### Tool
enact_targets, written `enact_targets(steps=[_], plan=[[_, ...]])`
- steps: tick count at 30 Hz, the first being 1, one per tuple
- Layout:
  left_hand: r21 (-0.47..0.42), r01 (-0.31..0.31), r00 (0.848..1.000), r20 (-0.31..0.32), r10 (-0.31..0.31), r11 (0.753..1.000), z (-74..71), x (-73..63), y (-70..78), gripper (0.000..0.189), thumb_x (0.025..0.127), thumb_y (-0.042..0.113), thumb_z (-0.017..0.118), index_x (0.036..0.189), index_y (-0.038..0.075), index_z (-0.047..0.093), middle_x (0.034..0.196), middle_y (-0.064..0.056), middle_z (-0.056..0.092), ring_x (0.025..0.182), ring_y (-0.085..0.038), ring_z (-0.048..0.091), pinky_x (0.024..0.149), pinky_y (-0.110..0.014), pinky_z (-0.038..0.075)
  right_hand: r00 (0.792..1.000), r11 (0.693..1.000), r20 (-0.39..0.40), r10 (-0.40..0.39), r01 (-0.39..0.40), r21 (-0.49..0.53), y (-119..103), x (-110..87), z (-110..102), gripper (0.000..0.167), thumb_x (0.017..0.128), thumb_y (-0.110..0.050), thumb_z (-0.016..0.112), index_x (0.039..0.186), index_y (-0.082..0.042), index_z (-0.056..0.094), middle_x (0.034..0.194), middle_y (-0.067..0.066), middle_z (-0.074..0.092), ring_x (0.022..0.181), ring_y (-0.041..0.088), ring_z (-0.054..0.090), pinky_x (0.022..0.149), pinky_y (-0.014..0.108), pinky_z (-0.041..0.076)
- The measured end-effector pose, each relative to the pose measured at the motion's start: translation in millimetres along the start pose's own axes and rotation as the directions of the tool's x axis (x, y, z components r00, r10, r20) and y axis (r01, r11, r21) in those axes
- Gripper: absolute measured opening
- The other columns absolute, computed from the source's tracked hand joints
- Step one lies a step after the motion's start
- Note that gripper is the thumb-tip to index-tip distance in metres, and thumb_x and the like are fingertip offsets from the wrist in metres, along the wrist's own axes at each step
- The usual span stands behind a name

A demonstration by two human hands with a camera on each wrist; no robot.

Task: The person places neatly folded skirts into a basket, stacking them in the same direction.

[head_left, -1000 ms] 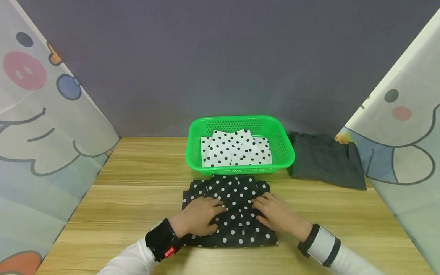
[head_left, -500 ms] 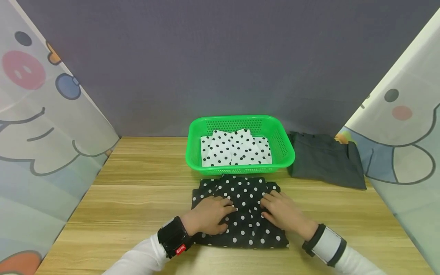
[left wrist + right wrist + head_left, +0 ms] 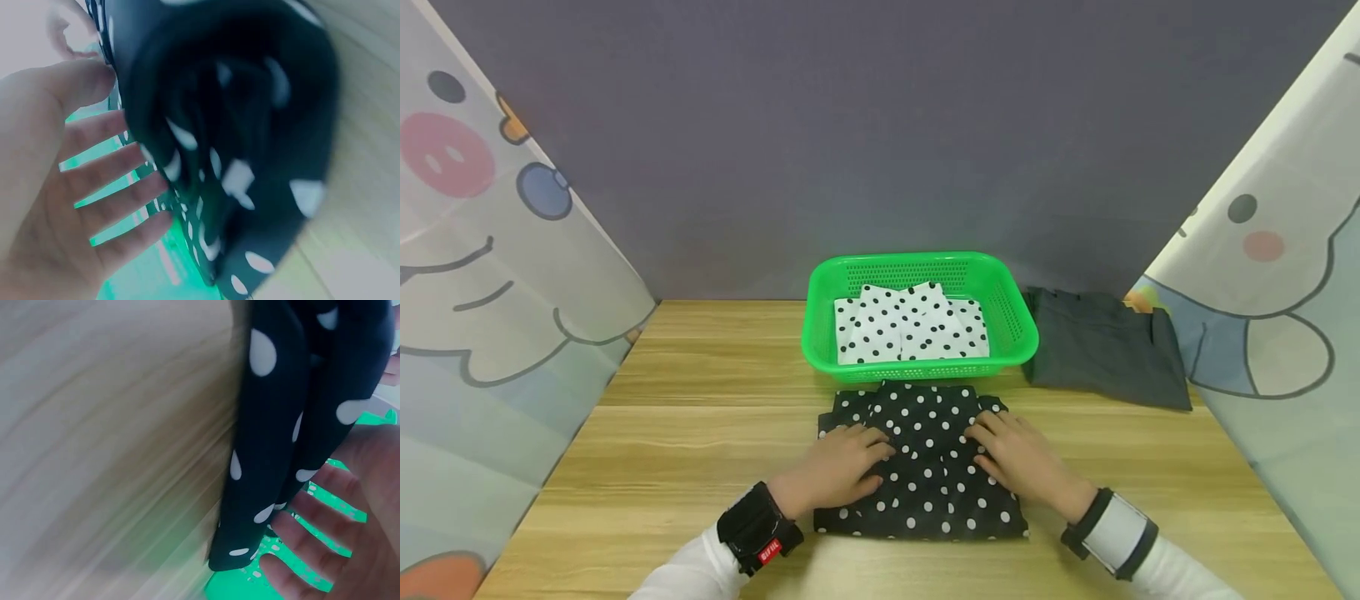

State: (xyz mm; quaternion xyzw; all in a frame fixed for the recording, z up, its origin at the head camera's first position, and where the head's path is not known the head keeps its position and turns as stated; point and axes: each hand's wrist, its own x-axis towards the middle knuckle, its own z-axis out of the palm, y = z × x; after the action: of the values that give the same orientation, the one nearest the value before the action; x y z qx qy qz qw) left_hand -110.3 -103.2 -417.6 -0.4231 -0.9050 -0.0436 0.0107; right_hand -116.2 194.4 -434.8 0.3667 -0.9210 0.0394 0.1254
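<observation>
A folded black garment with white polka dots (image 3: 928,467) lies on the wooden table in front of the green basket. My left hand (image 3: 838,467) rests on its left part, fingers extended and slightly spread over the top. On the right part, my right hand (image 3: 1018,458) touches the cloth with its fingertips, the fingers loosely bent. In the left wrist view the garment's side edge (image 3: 306,156) shows thick, rolled layers beside the fingers. The right wrist view shows the flatter folded edge (image 3: 269,425), with the right fingers reaching over the top.
The green perforated basket (image 3: 820,350) stands just beyond the garment. Inside it lies a folded white cloth with black dots (image 3: 917,329). A folded dark grey garment (image 3: 1101,350) lies right of the basket. A grey backdrop (image 3: 880,150) rises behind the table (image 3: 700,433).
The dotted black garment has slid right with both hands. Over the last half second my left hand has shifted back left across it, while the right hand has stayed nearly in place.
</observation>
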Motion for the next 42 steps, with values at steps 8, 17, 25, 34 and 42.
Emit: enact_targets(steps=[8, 17, 25, 34, 42], plan=[[0.031, 0.143, 0.983, -0.12, -0.138, 0.989, 4.4, -9.8, -19.0, 0.04, 0.082, 0.036, 0.066, 0.112, 0.011, 0.061, 0.109, -0.004, 0.056, 0.098, -0.021, 0.054, 0.082, -0.036, 0.049, 0.992, 0.993, -0.039, 0.121, -0.121, 0.002, 6, -2.1, 4, 0.046, 0.077, -0.028, 0.073, 0.113, -0.004, 0.059, 0.103, 0.009, 0.054, 0.09, 0.025, 0.056, 0.072, 0.04, 0.051], [0.043, 0.367, 0.928, -0.081, -0.362, 0.929, 14.6, -16.1, -29.7, 0.059, 0.079, 0.049, 0.064, 0.12, 0.008, 0.055, 0.112, -0.01, 0.055, 0.096, -0.028, 0.056, 0.08, -0.042, 0.05, 0.951, 0.951, 0.024, 0.307, -0.307, 0.021, 9, -3.2, 7, 0.056, 0.079, -0.035, 0.069, 0.12, 0.001, 0.055, 0.107, 0.019, 0.054, 0.093, 0.033, 0.056, 0.077, 0.045, 0.051], [0.038, 0.328, 0.943, -0.071, -0.325, 0.944, 19.3, -13.3, -32.0, 0.059, 0.079, 0.047, 0.064, 0.121, 0.007, 0.056, 0.11, -0.013, 0.053, 0.092, -0.027, 0.052, 0.07, -0.037, 0.051, 0.934, 0.933, 0.038, 0.356, -0.358, 0.041, 11, -1.6, 7, 0.055, 0.078, -0.036, 0.07, 0.119, -0.002, 0.056, 0.101, 0.024, 0.053, 0.084, 0.036, 0.056, 0.069, 0.047, 0.051], [0.041, 0.239, 0.965, -0.117, -0.233, 0.97, 21.8, -6.6, -33.9, 0.051, 0.073, 0.039, 0.068, 0.114, 0.008, 0.061, 0.101, -0.012, 0.051, 0.084, -0.028, 0.05, 0.064, -0.033, 0.05, 0.937, 0.932, 0.06, 0.345, -0.349, 0.099, 16, 4.0, 12, 0.053, 0.077, -0.032, 0.071, 0.118, -0.002, 0.056, 0.095, 0.023, 0.051, 0.08, 0.032, 0.055, 0.066, 0.044, 0.051], [-0.056, 0.256, 0.964, -0.056, -0.259, 0.965, 20.9, -1.3, -32.8, 0.05, 0.07, 0.032, 0.071, 0.113, 0.009, 0.059, 0.096, -0.005, 0.047, 0.08, -0.018, 0.045, 0.064, -0.028, 0.047, 0.941, 0.924, 0.056, 0.335, -0.339, 0.175, 16, 8.0, 13, 0.049, 0.074, -0.023, 0.075, 0.113, 0.001, 0.056, 0.093, 0.018, 0.048, 0.07, 0.024, 0.055, 0.06, 0.038, 0.05]])
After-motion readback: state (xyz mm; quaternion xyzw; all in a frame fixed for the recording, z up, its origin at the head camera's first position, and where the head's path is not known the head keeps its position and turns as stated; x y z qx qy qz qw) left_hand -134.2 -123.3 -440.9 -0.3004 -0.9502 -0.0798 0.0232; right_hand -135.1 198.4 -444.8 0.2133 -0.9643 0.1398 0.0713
